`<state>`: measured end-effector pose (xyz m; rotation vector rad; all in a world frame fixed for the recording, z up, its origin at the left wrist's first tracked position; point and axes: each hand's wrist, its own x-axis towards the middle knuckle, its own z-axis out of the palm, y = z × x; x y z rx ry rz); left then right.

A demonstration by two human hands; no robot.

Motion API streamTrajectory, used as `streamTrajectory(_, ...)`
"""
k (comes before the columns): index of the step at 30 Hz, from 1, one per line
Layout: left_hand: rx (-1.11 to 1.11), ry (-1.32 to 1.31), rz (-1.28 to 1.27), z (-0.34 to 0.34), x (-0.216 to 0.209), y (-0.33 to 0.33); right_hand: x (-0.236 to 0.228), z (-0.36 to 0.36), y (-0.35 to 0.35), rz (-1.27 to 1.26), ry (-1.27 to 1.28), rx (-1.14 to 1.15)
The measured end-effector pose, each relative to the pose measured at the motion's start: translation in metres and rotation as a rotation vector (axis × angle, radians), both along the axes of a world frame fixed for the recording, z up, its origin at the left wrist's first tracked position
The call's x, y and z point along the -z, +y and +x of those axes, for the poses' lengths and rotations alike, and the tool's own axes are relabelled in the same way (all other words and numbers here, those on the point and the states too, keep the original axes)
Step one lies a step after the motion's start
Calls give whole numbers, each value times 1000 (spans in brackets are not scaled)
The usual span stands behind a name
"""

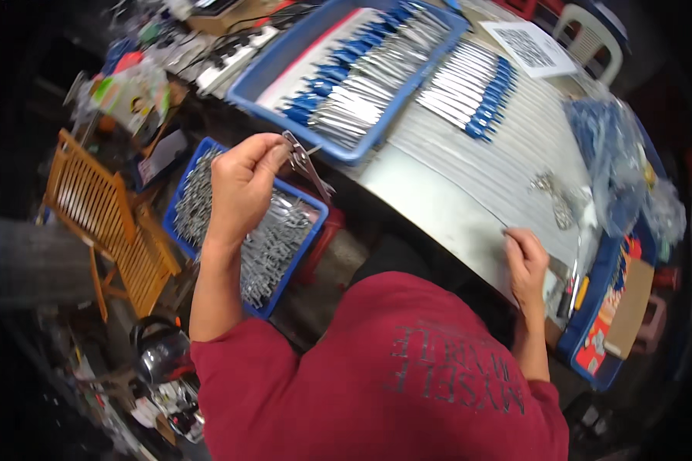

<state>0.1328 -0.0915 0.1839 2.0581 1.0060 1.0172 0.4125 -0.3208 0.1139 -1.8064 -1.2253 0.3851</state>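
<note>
My left hand (242, 184) is raised over a blue bin (288, 284) of small grey metal parts. Thumb and fingers pinch a few slim, shiny metal pieces (309, 167), which hang out past the fingertips. What exactly they are is too small to make out. My right hand (524, 265) rests at the near edge of the work table (407, 180), its fingers curled together; whatever they may hold is hidden. A row of silver tools with blue ends (469, 88) lies on the table's far part.
A large blue tray (238, 92) full of similar blue-ended tools sits at the table's far left. Loose small metal bits (557, 200) and clear plastic bags (611, 161) lie to the right. A blue box (565, 346) with cardboard stands beyond my right hand. A wooden folding chair (104, 207) is at left.
</note>
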Motion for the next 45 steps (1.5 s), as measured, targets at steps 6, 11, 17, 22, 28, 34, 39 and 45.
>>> streamTrajectory(6, 376, -104, -225, 74, 3, -38, -16, -32, 39, 195, -52, -277)
streamTrajectory(11, 527, -186, -423, 119, 26, -58, -8, -44, 37, 126, 83, -232)
streamTrajectory(17, 648, -269, -669, 140, 46, -64, 6, -33, 20, 69, 139, -197)
streamTrajectory(22, 607, -290, -864, 145, 50, -70, 8, -26, 14, -19, 409, -197)
streamTrajectory(28, 580, -282, -829, 145, 56, -69, 13, -23, 11, -62, 609, -248)
streamTrajectory(34, 735, -367, -1104, 146, 74, -64, 16, -20, 8, -44, 882, -356)
streamTrajectory(39, 912, -420, -1287, 149, 84, -79, 21, -18, 7, 12, 1142, -467)
streamTrajectory(45, 822, -526, -1123, 157, 92, -88, 20, -18, 4, -25, 1059, -403)
